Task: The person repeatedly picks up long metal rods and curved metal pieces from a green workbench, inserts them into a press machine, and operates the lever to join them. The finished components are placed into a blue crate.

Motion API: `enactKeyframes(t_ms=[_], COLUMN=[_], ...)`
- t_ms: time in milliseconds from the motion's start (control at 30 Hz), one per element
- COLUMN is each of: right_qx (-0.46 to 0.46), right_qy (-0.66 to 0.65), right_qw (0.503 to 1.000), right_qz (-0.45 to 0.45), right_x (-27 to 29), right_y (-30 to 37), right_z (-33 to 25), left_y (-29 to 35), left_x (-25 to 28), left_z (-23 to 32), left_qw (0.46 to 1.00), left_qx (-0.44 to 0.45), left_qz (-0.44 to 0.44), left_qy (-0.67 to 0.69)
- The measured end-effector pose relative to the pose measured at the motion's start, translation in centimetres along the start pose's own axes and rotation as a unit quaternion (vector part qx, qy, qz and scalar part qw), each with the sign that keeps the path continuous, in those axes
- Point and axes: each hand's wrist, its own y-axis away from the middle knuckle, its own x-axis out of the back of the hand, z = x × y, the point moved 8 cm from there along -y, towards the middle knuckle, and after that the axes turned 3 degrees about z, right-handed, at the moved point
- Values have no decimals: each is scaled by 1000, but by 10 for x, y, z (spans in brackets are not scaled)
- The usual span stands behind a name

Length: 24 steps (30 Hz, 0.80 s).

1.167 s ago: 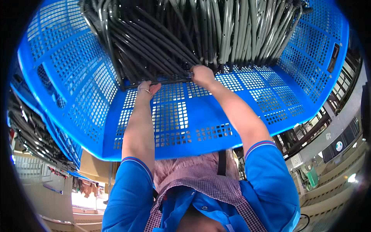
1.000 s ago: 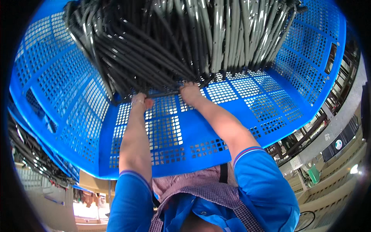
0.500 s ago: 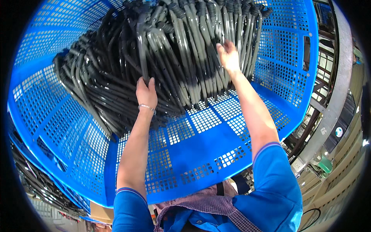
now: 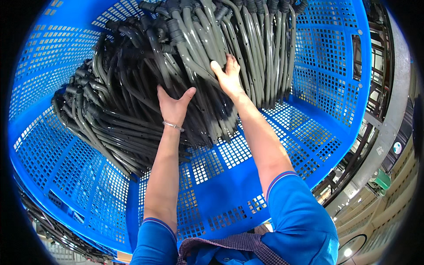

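Long grey-black plastic tubes (image 4: 254, 53) with dark ribbed fittings at their upper ends lie packed in a large blue perforated basket (image 4: 229, 172). My left hand (image 4: 173, 107) reaches in among the tubes at the middle, its thumb spread wide and its fingertips partly hidden between them. To its right and slightly farther in, my right hand (image 4: 229, 78) rests against a slanting bunch of lighter tubes (image 4: 198, 44), thumb and fingers apart. Neither hand is closed round a tube.
More tubes (image 4: 88, 119) lie aslant at the basket's left side. Outside, below the left rim, dark tubes (image 4: 57, 229) show. A grey metal frame (image 4: 375, 119) runs along the right, with a green object (image 4: 382, 180) near it.
My right hand has moved left with the bunch of tubes, leaning them toward the middle. My left hand has opened its thumb outward and sits slightly lower. The view has shifted slightly.
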Motion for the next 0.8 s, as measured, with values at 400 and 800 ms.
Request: enactKeyframes(t_ms=[400, 800], right_qx=[-85, -39], right_qy=[-220, -280], right_qw=[958, 901], right_qz=[-162, -330], right_x=[-13, -23], right_y=[15, 36], right_z=[4, 0], left_y=[-11, 11], left_x=[23, 12], left_z=[36, 21], left_qw=[974, 982], left_qx=[-55, -125], left_qz=[-107, -104], left_qy=[-194, 99])
